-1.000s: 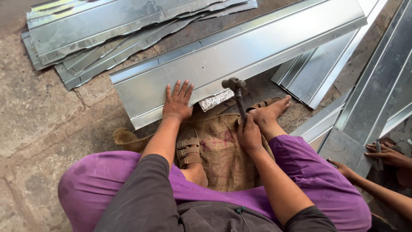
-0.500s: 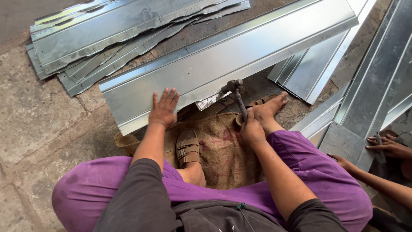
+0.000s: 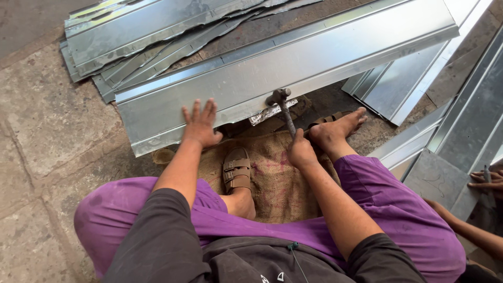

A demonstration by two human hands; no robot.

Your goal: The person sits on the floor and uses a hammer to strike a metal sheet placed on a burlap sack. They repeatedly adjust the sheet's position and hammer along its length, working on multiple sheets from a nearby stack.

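A long folded galvanised metal sheet (image 3: 293, 68) lies across the stone floor in front of me. My left hand (image 3: 200, 126) rests flat on its near edge, fingers spread. My right hand (image 3: 301, 153) grips the handle of a hammer (image 3: 282, 105), whose head sits on the sheet's near folded edge. I sit cross-legged in purple trousers on a brown burlap sack (image 3: 272, 173), one foot in a brown sandal (image 3: 237, 169), the other foot (image 3: 338, 128) bare near the sheet.
A stack of bent metal strips (image 3: 136, 36) lies at the far left. More metal sheets (image 3: 461, 115) lean and lie at the right. Another person's hands (image 3: 484, 181) work at the right edge beside a grey slab (image 3: 435, 178).
The view has shifted, so the sheet sits further right. My left hand has slid leftward along the sheet's edge. The hammer head stays at the folded edge.
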